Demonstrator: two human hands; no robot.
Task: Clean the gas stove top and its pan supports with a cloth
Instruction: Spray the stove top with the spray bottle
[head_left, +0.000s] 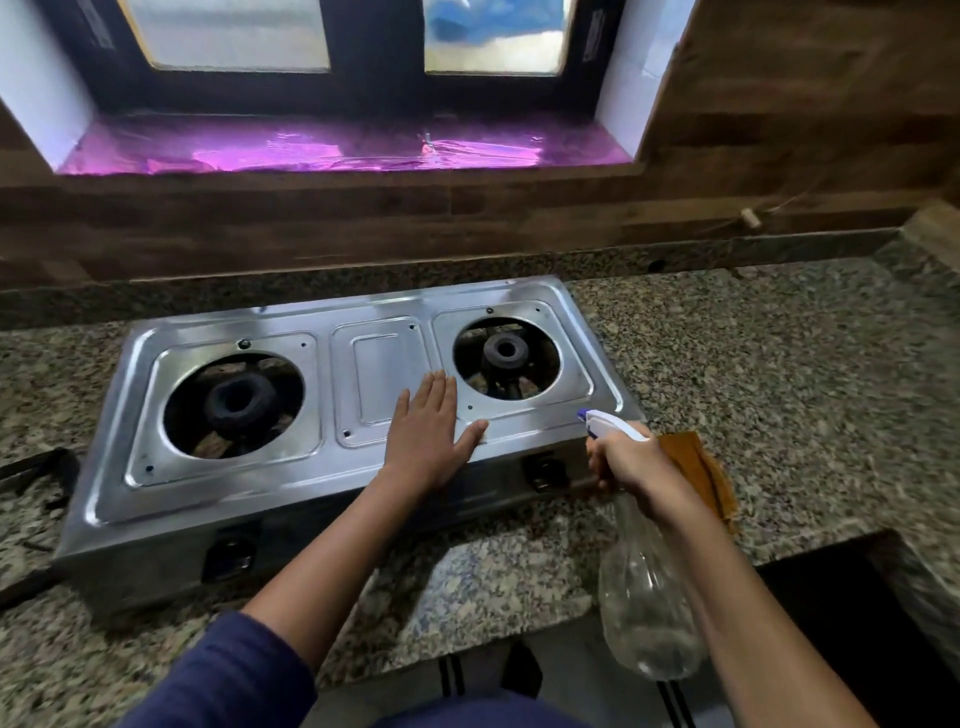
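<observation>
A two-burner steel gas stove (291, 467) stands on the granite counter with no pan supports on it; both burners (236, 402) (505, 351) sit bare in their round openings. My left hand (428, 431) lies flat, fingers straight, on the stove top between the burners near the front edge. My right hand (623, 465) grips the neck of a clear spray bottle (647, 597) with a white and blue trigger head aimed at the stove. A brown cloth (698, 470) lies on the counter just right of the stove, partly behind my right hand.
Dark metal pieces (41, 475), possibly pan supports, lie on the counter left of the stove. The granite counter (769, 364) runs to the right and turns a corner. A wood-look wall and a window sill with purple foil (337, 150) are behind.
</observation>
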